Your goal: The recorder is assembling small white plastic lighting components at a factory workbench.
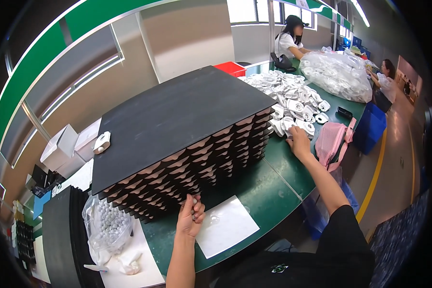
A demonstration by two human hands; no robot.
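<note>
My left hand (191,217) is closed, fingers curled round a few small grey balls (194,203), in front of a tall stack of black trays (187,175). My right hand (300,143) reaches to the near edge of a heap of white plastic parts (297,98). Its thumb and fingers close on one white part (289,126), partly hidden by the hand. Each part in the heap is rounded with an oval opening. Pale pieces show in the layers along the stack's side. A single white part (102,142) lies on the black top sheet (182,115).
A clear bag of grey balls (111,223) stands left of the stack. White paper (227,225) lies on the green table (281,180). A pink bag (332,141) and blue bin (371,127) are right. Beyond sits a large plastic bag (338,74); two people work there.
</note>
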